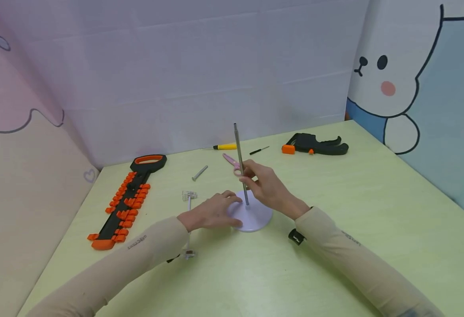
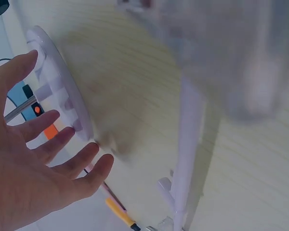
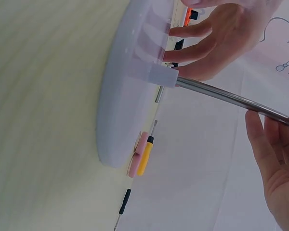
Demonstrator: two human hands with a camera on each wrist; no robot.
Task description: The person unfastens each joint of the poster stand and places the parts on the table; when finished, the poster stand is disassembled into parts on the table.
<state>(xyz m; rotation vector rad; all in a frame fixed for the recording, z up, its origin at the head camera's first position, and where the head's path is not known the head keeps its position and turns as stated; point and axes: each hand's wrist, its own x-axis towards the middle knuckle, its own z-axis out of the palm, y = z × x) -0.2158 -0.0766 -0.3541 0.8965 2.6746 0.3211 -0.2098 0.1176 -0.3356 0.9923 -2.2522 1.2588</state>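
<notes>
A round white base [image 1: 251, 220] lies on the table, with a thin metal rod [image 1: 238, 147] standing slightly tilted in its central socket. My right hand [image 1: 269, 187] pinches the rod between thumb and fingers above the base; the right wrist view shows the fingertips [image 3: 254, 122] against the metal. Fingers spread, my left hand [image 1: 213, 211] rests at the left side of the base, with the thumb near its front rim. In the left wrist view its fingers are loosely extended along the base [image 2: 62, 82]. Part of the base's left side is covered by that hand.
A white stick with clear plastic ends [image 1: 189, 196] lies under the left forearm. Farther left is a black rack with orange clips [image 1: 136, 200]. Behind the hands are a bolt [image 1: 200, 173], pink scissors [image 1: 229, 159], a yellow screwdriver [image 1: 227, 146], a small black screwdriver [image 1: 258, 150] and a black clamp [image 1: 315, 144].
</notes>
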